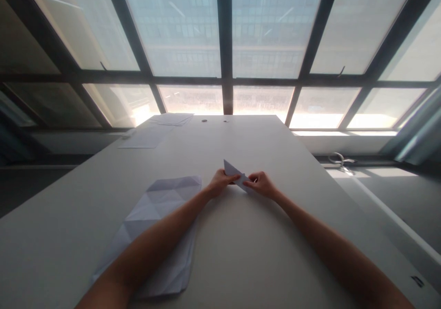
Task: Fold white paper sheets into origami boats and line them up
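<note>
A small folded piece of white paper (233, 170) with a pointed upper left corner is held just above the table, between both hands. My left hand (220, 183) pinches its left side, thumb on top. On the right edge my right hand (261, 183) grips the paper between thumb and bent fingers. Parts of the fingers are hidden behind the paper. Under and beside my left forearm lies a stack of creased white paper sheets (165, 199), with fold lines across the top one.
The long white table (262, 143) reaches to a wall of dark-framed windows (225, 47). Loose white sheets (148, 135) lie at its far left. A round dark table insert (204, 120) is near the far edge. Metal rings (341, 160) stand beyond the right edge.
</note>
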The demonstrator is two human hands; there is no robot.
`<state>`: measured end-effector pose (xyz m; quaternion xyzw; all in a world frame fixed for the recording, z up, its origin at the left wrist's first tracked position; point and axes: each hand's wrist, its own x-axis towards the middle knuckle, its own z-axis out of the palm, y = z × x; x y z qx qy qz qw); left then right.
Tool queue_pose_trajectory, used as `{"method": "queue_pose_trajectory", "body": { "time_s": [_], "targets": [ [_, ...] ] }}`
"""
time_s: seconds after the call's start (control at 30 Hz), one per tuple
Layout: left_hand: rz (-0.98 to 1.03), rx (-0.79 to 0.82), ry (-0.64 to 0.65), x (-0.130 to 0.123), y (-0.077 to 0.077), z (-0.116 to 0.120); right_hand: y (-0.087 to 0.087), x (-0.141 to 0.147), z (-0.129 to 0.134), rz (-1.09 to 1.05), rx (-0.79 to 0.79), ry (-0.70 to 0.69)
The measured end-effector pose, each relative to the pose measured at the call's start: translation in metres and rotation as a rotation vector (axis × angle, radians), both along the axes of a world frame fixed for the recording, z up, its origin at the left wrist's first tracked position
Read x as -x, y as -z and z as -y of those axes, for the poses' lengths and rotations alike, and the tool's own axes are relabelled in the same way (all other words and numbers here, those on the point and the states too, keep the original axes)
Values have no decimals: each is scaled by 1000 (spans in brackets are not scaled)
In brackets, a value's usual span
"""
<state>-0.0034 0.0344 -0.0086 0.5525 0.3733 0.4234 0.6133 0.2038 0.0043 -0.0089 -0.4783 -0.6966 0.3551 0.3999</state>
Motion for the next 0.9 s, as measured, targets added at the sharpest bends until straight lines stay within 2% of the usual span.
{"method": "queue_pose_trajectory", "body": {
  "time_s": [0.1,0.2,0.4,0.63,0.77,0.83,0.9],
  "targets": [
    [-70,-19,90,3,-3,1,-3,1,2,47,12,-171],
    [-93,-24,132,4,-5,4,-6,2,4,31,75,-198],
    [47,57,54,2,-8,4,-9,-2,4,-34,214,-279],
    [269,143,-95,1,-9,-3,-11,-7,3,-49,283,-339],
    [322,149,-139,2,-8,-6,-13,-6,6,-43,283,-345],
    [307,147,-129,2,-7,-7,-12,-4,7,-44,259,-314],
    [241,127,-59,2,-5,-6,-11,-2,8,-72,226,-244]
  ]
}}
